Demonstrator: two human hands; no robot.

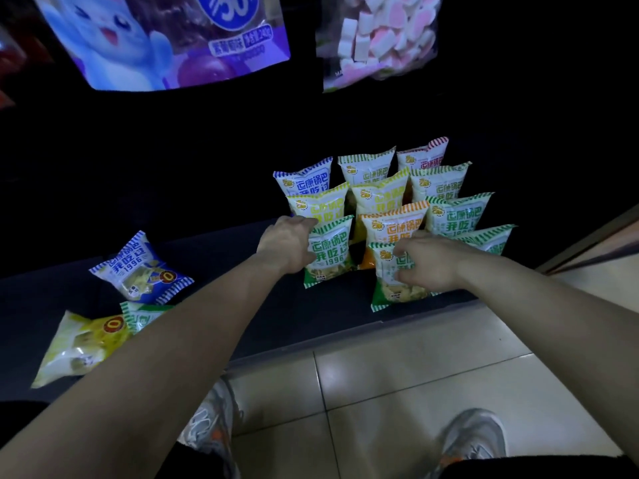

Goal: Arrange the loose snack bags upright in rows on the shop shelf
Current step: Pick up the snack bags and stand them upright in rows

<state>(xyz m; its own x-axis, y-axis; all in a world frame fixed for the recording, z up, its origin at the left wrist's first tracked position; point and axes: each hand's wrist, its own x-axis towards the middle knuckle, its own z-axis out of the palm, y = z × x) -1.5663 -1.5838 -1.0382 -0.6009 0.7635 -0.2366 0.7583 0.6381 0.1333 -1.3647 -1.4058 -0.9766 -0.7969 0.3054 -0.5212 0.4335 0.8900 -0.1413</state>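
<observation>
Several snack bags stand upright in rows on the dark shop shelf (214,257). My left hand (288,245) grips the left edge of a green-striped bag (333,252) at the front of the left row. My right hand (427,262) holds another green-striped bag (390,288), the frontmost one in the middle row, fingers curled round its right side. Three loose bags lie flat at the left: a blue bag (141,269), a yellow bag (81,345) and a green bag (143,316) partly hidden under my left forearm.
The shelf's front edge (304,347) runs diagonally above a tiled floor (415,368). Two large candy bags hang above: a purple one (166,39) and a marshmallow one (377,36). My shoes (473,437) show at the bottom. A shelf side panel (594,236) rises at the right.
</observation>
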